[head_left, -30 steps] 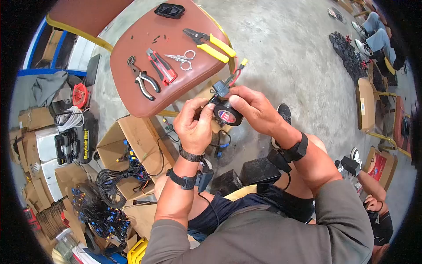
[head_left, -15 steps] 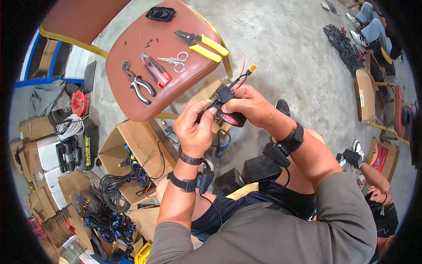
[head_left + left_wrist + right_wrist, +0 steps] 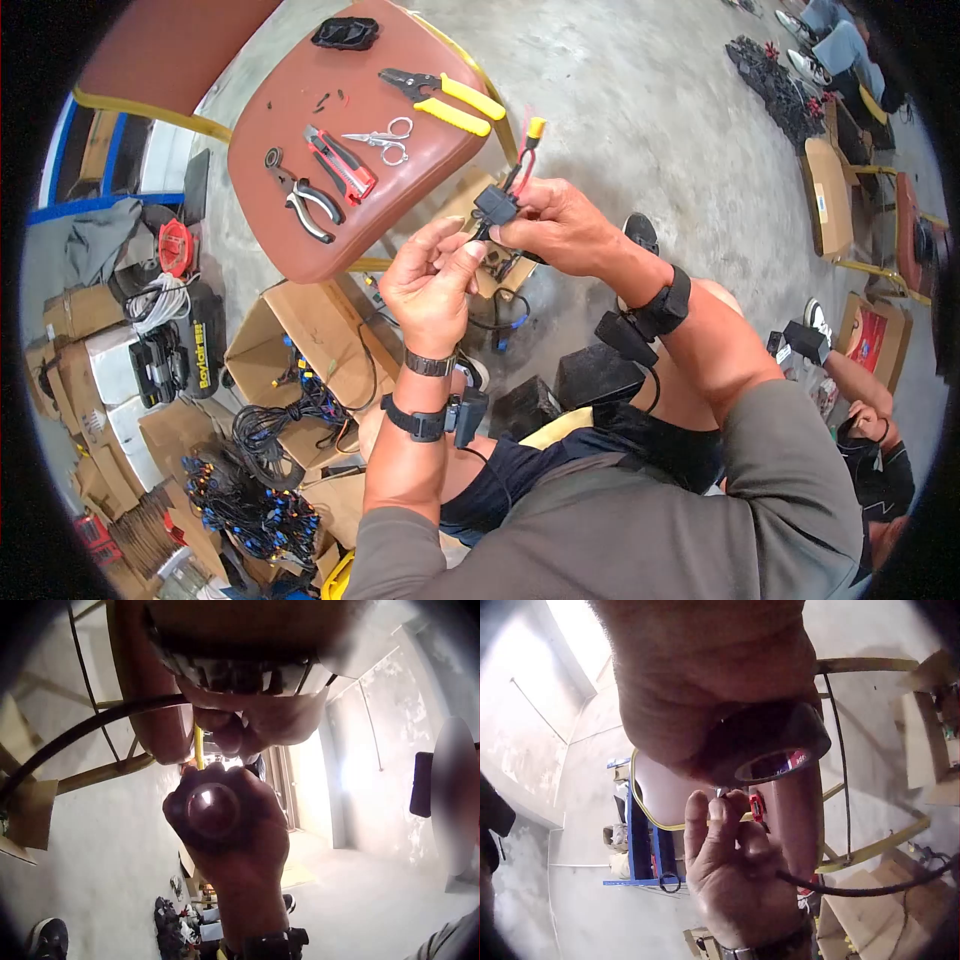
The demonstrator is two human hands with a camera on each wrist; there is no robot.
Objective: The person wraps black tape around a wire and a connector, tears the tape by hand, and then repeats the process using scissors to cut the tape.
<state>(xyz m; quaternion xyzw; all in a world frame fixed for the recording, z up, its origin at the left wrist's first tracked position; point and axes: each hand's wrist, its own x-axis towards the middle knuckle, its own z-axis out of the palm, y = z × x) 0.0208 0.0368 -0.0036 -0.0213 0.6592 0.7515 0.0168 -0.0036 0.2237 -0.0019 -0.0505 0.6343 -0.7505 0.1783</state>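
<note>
My right hand (image 3: 560, 225) grips a roll of black electrical tape (image 3: 810, 739), its side label partly showing in the right wrist view. From the head, that hand mostly hides the roll. Against its fingertips is a small black box (image 3: 495, 205), from which black and red wires lead up to a yellow connector (image 3: 536, 128). My left hand (image 3: 430, 275) pinches a thin black wire just below the box between thumb and forefinger, its other fingers loosely bent. Both hands' fingertips are close together in front of the chair.
On the brown chair seat (image 3: 300, 235) lie pliers (image 3: 303, 205), a red utility knife (image 3: 340, 165), scissors (image 3: 385, 138), yellow-handled wire strippers (image 3: 440, 100) and a black plastic part (image 3: 345, 33). Left and below stand an open cardboard box (image 3: 320, 330) and bundled cables (image 3: 250, 510).
The tape roll has turned and slid behind the right hand, so its label no longer shows from the head. The yellow connector has swung upright. The left fingers have spread a little.
</note>
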